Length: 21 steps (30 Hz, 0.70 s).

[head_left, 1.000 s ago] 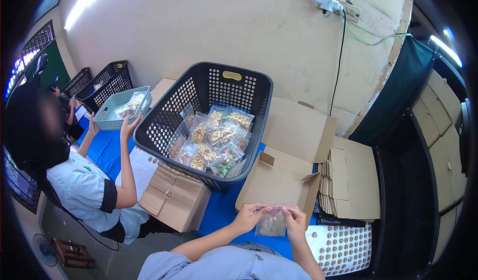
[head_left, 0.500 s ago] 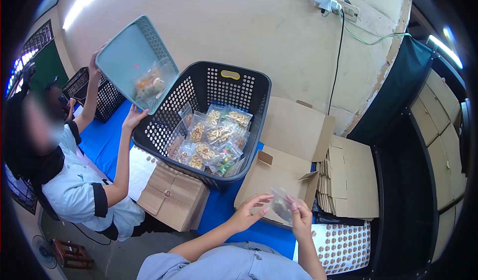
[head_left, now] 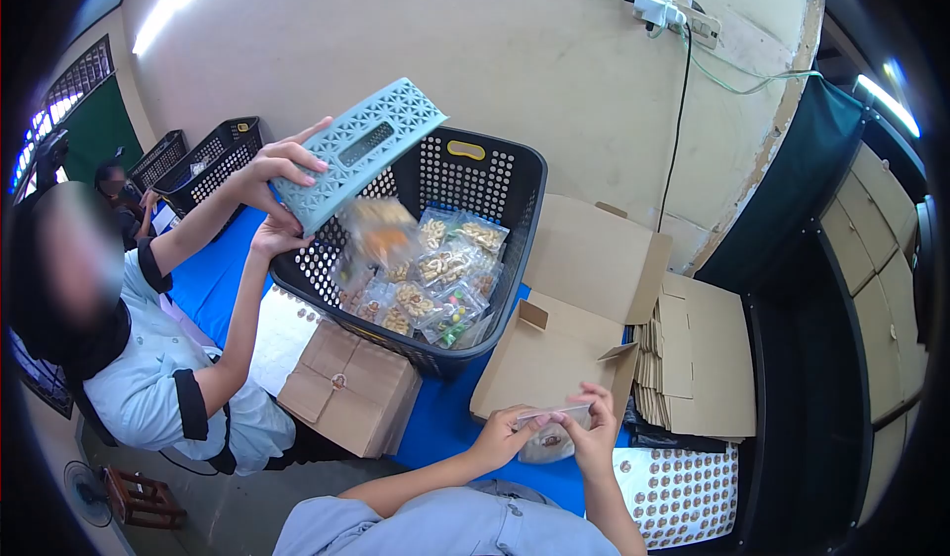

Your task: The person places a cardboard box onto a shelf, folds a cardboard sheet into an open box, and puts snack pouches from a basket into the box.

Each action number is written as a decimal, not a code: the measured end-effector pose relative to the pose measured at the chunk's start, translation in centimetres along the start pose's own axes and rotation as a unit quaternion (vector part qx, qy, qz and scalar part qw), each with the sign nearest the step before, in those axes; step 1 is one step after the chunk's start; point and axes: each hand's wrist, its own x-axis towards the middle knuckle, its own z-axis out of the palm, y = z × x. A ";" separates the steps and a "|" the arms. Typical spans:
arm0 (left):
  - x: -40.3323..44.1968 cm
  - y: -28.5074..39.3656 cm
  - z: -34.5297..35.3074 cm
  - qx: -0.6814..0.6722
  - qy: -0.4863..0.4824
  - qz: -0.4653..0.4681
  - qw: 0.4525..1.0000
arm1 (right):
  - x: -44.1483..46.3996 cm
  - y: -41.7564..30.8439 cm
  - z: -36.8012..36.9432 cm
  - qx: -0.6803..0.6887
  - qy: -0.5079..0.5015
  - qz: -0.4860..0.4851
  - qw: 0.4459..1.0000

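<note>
A small clear plastic bag (head_left: 547, 445) with greyish contents hangs between my hands, in front of an open cardboard box (head_left: 554, 343). My left hand (head_left: 503, 441) pinches one end of the bag's top edge. My right hand (head_left: 594, 429) grips the other end with thumb and finger, its remaining fingers raised. What fills the bag is too blurred to name. Beyond the box's left side stands a black perforated basket (head_left: 396, 333) holding several clear packets of snacks (head_left: 445, 259).
At left, a co-worker's hands (head_left: 272, 185) tip a light-blue plastic basket (head_left: 366, 145) over the black one; blurred packets (head_left: 381, 230) fall from it. Paper bags (head_left: 341, 388) lie left, flattened cardboard boxes (head_left: 708, 358) right, with a sticker sheet (head_left: 678, 492) nearer me.
My hands have brought the bag lower and nearer to me, and both now hold its top edge. The co-worker has tilted the light-blue basket, and packets drop into the black basket.
</note>
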 end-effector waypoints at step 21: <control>1.0 0.8 -0.6 -0.040 -0.048 -0.021 0.998 | 0.4 -0.8 -1.4 0.349 -0.008 0.165 0.922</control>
